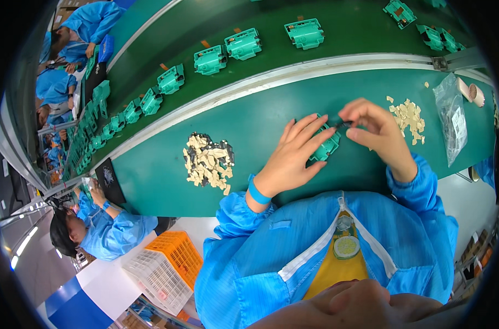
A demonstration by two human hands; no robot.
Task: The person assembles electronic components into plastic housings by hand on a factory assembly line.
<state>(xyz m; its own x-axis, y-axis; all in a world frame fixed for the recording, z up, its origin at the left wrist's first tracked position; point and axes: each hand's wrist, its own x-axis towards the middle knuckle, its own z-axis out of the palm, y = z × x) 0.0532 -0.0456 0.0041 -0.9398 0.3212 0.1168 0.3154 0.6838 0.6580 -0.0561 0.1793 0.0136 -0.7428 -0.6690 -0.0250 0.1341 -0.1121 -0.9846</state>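
A green plastic housing [330, 147] lies on the green worktable in front of me. My left hand [295, 156], with a blue band at the wrist, rests over its left side, fingers along the top and thumb at the near edge, holding it steady. At the housing's upper right, my right hand [376, 129] pinches a small black part [343, 124] between thumb and fingers. The fingers partly cover both things, so the part's exact shape and whether it touches the housing cannot be made out.
Left of my hands is a pile of cream and black pieces [208, 162]; cream pieces [408, 118] lie to the right, near a clear plastic bag [452, 120]. Beyond a metal rail [260, 82], green housings [243, 44] line a belt. A co-worker [107, 230] sits at left near crates [172, 257].
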